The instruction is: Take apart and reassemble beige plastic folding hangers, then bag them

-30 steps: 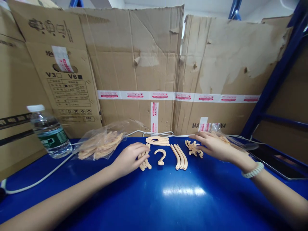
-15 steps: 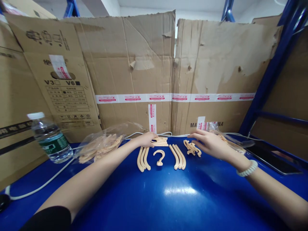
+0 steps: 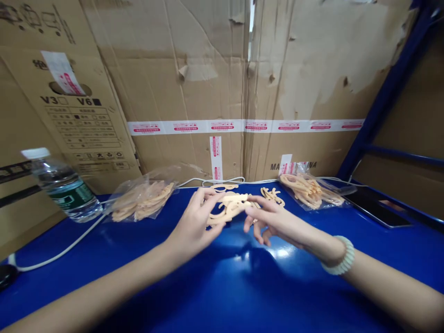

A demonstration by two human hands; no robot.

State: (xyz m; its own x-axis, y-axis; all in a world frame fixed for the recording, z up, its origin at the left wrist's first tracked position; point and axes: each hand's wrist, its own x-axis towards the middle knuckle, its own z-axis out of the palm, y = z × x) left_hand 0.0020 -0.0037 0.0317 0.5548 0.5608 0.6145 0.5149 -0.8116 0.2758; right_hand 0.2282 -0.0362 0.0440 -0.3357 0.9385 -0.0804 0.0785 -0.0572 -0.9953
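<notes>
My left hand is closed on beige plastic hanger pieces, raised over the blue table, with thumb and fingers at their left end. At the right end, the thumb and forefinger of my right hand pinch the same pieces; its other fingers hang loosely below. How many pieces are in the grip I cannot tell. Behind them lie a flat beige piece and, to the right, a small heap of beige hooks. My hands hide most of the parts on the table between them.
Clear bags of beige parts lie left and right. A water bottle stands far left, beside a white cable. A dark phone lies far right. Cardboard sheets wall off the back of the blue table.
My left hand has come back from the parts at the rear and now holds hanger pieces. My right hand has moved left from beside the hooks to meet it. The view has tilted down.
</notes>
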